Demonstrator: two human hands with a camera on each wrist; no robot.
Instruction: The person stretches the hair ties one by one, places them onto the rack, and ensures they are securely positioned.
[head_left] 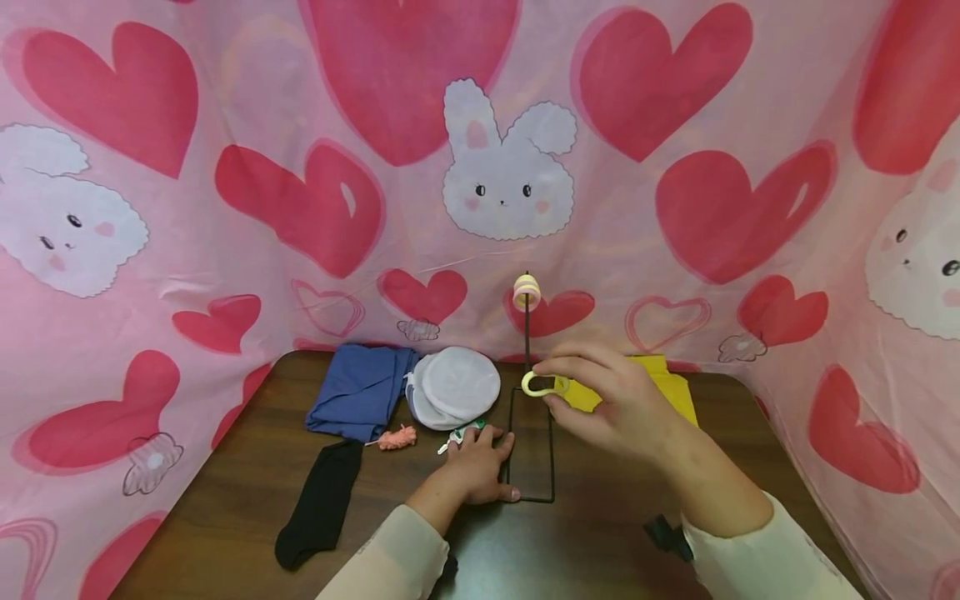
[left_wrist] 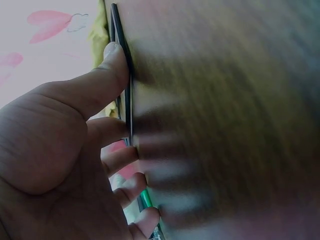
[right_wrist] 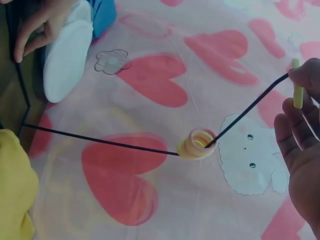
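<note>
My right hand (head_left: 611,400) pinches a pale yellow hair tie (right_wrist: 298,97) between thumb and fingers. In the right wrist view it is edge-on, right at the free end of the bent arm of a black wire stand (right_wrist: 100,139). Several yellow and pink hair ties (head_left: 527,287) hang together at the bend of that arm. My left hand (head_left: 474,468) spreads over the left side of the stand's rectangular base, its thumb (left_wrist: 112,60) pressing the wire near the front corner. A small green-and-white item (head_left: 455,437) lies by the left fingertips, partly hidden.
Behind the left hand lie round white mesh pouches (head_left: 459,387) and a folded blue cloth (head_left: 360,387). A coral yarn bundle (head_left: 397,437) and a black sock (head_left: 321,504) are at the left. Yellow cloth (head_left: 671,392) lies behind my right hand. Pink printed fabric (head_left: 420,233) encloses the table.
</note>
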